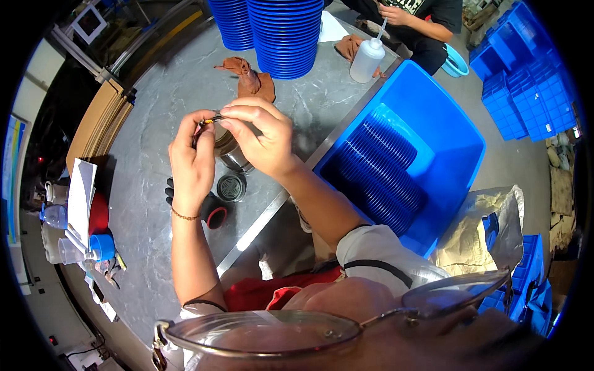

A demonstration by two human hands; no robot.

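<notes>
Above the table, my left hand (193, 162) and my right hand (265, 137) meet, their fingertips pinched on a small dark piece with a yellow band (209, 121). Fingers cover most of it, so its kind does not show. Just beneath my hands stands a shiny round metal container (235, 159), partly hidden by them. Nearer to me lies a round dark disc with ring-shaped ridges (231, 187). Beside it is a black cup-like piece with a red rim (216, 217). A brown cloth (257, 83) lies crumpled beyond my fingers.
Tall stacks of blue ringed discs (284, 43) stand at the table's far side. A blue bin (455, 133) holding rows of dark blue discs is at the right edge. A white squeeze bottle (367, 60) stands near a seated person (427, 28). Cardboard sheets (96, 127) lean at left.
</notes>
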